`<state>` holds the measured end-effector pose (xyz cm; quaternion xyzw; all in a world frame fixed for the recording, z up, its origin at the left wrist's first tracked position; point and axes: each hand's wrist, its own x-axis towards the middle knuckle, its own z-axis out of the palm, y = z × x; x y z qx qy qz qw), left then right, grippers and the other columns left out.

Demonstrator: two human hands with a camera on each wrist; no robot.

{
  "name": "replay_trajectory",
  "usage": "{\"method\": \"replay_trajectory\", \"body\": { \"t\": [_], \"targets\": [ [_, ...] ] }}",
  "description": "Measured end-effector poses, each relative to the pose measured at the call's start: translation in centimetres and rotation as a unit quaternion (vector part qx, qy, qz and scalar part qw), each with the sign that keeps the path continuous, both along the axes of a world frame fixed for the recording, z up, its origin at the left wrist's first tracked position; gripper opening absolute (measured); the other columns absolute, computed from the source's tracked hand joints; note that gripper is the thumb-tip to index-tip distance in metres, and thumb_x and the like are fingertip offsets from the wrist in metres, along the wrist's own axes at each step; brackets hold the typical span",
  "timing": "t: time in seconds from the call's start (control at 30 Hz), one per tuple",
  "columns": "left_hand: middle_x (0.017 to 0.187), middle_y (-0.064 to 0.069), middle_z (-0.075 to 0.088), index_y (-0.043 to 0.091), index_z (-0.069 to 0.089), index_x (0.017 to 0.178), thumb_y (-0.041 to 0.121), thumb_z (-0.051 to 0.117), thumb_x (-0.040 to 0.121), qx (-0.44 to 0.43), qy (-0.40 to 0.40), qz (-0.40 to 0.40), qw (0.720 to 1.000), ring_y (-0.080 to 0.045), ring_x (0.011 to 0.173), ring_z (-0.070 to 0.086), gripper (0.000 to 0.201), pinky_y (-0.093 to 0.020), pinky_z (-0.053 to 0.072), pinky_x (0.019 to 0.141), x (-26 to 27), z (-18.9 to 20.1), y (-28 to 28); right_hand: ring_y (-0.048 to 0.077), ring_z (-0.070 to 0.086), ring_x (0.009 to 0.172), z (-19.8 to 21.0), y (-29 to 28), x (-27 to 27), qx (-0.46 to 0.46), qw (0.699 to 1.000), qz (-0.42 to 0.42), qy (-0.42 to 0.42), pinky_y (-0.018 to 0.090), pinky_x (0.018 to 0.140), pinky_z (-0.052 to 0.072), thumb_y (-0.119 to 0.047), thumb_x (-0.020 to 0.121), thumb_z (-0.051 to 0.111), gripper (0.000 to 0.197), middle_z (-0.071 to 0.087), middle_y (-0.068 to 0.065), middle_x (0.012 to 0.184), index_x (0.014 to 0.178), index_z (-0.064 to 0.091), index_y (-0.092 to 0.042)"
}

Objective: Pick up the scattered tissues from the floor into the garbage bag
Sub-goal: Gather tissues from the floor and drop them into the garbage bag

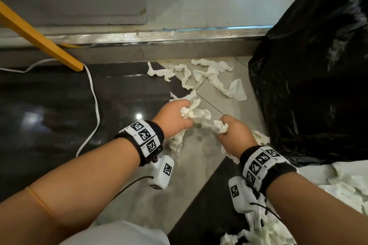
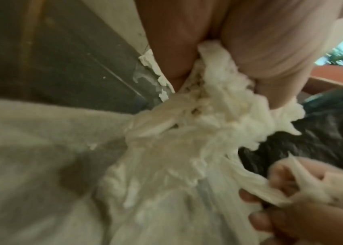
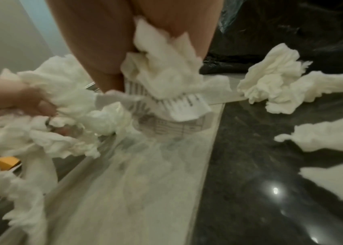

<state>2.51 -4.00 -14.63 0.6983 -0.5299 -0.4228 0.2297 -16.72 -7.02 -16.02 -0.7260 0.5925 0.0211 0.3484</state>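
Collection is appearing partly done at best. Left hand point(image 1: 175, 118) is gripping a wad of tissues point(image 1: 194, 112), fingers point(image 3: 40, 106) curled round it; right hand point(image 1: 235, 131) is clenching a second wad point(image 1: 221, 126) with a printed slip point(image 3: 178, 106) hanging below its fingers. Neither wad is lying in the garbage bag point(image 1: 310, 85) standing just right of both hands. Loose tissues point(image 1: 215, 77) are lying on the floor point(image 1: 49, 105) beyond the fingers, and more are lying behind the right wrist.

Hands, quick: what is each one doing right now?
Left hand: closed, gripping a wad of tissues.
Right hand: closed, gripping crumpled tissue; a printed paper slip shows with it.
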Motion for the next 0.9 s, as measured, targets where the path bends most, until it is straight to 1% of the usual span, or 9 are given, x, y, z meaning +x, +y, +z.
{"method": "replay_trajectory", "body": {
  "t": [0.1,0.2,0.37,0.5,0.57,0.63,0.77,0.83,0.9],
  "targets": [
    [0.081,-0.002,0.061,0.022,0.061,0.084,0.004,0.063,0.073,0.027,0.153,0.081,0.985,-0.013,0.069,0.054,0.021,-0.023,0.048,0.066,0.3,0.2,0.4,0.015,0.06,0.078,0.4,0.0,0.2,0.026,0.992,-0.067,-0.104,0.021,0.067,0.046,-0.015,0.085,0.063,0.02,0.063,-0.005,0.082,0.1,0.058,-0.025],
    [0.087,-0.008,0.067,0.027,0.069,0.079,0.007,0.061,0.064,0.049,0.279,0.167,0.944,-0.026,0.083,0.063,0.027,-0.047,0.052,0.085,0.5,0.4,0.8,-0.003,0.055,0.072,1.3,0.0,0.6,0.052,0.974,-0.114,-0.187,0.001,0.056,0.039,-0.021,0.08,0.074,0.032,0.058,-0.018,0.081,0.108,0.058,-0.026],
    [0.084,-0.011,0.066,0.012,0.063,0.091,0.001,0.055,0.064,0.079,0.387,0.227,0.89,-0.026,0.074,0.065,0.03,-0.036,0.053,0.07,0.8,0.7,1.0,0.011,0.058,0.087,2.0,0.6,1.1,0.061,0.976,-0.111,-0.18,0.017,0.069,0.04,-0.029,0.072,0.08,0.05,0.048,-0.02,0.093,0.116,0.057,-0.031],
    [0.074,-0.009,0.064,0.011,0.059,0.082,-0.004,0.051,0.081,0.065,0.38,0.284,0.878,-0.021,0.063,0.065,0.017,-0.03,0.054,0.061,2.5,1.2,1.4,0.009,0.059,0.079,1.3,0.5,1.0,0.04,0.988,-0.081,-0.127,0.019,0.065,0.044,-0.027,0.077,0.076,0.03,0.063,-0.008,0.086,0.102,0.062,-0.02],
    [0.065,-0.006,0.062,0.01,0.055,0.076,-0.001,0.052,0.084,0.058,0.39,0.31,0.865,-0.018,0.056,0.064,0.014,-0.027,0.054,0.056,3.5,1.6,1.7,0.021,0.062,0.094,0.9,0.3,1.5,-0.005,0.995,-0.038,-0.087,0.026,0.078,0.047,-0.022,0.082,0.068,0.025,0.067,0.003,0.1,0.106,0.063,-0.018],
    [0.062,-0.004,0.061,0.011,0.053,0.076,0.003,0.05,0.089,0.054,0.381,0.326,0.863,-0.016,0.053,0.063,0.016,-0.024,0.052,0.052,4.3,1.8,2.1,0.022,0.055,0.115,0.5,0.4,2.7,-0.02,0.996,0.024,-0.083,0.026,0.092,0.041,-0.014,0.085,0.06,0.043,0.056,0.005,0.129,0.127,0.054,-0.024],
    [0.081,-0.007,0.066,0.011,0.059,0.088,0.014,0.064,0.086,0.037,0.23,0.296,0.926,-0.023,0.074,0.064,0.006,-0.034,0.053,0.07,5.7,1.0,2.3,0.029,0.053,0.121,-0.7,-1.1,5.0,0.009,0.984,0.163,0.066,0.036,0.091,0.05,-0.001,0.082,0.056,0.083,-0.006,0.002,0.16,0.147,0.017,-0.036],
    [0.085,-0.001,0.064,0.015,0.058,0.096,0.022,0.068,0.082,0.042,0.029,0.213,0.976,-0.02,0.08,0.061,0.018,-0.034,0.049,0.075,6.2,0.7,1.7,0.032,0.054,0.117,-1.1,-3.3,4.6,0.009,0.985,0.131,0.11,0.039,0.087,0.053,0.001,0.081,0.059,0.088,-0.018,0.003,0.158,0.147,0.014,-0.035],
    [0.098,0.0,0.06,0.022,0.054,0.107,0.027,0.063,0.083,0.05,-0.158,0.067,0.984,-0.023,0.09,0.06,0.027,-0.032,0.046,0.079,5.4,1.0,1.2,0.036,0.049,0.122,-1.0,-5.7,3.5,-0.018,0.987,0.083,0.136,0.041,0.091,0.049,-0.005,0.084,0.059,0.082,-0.02,0.006,0.157,0.148,0.015,-0.033]
  ]
}}
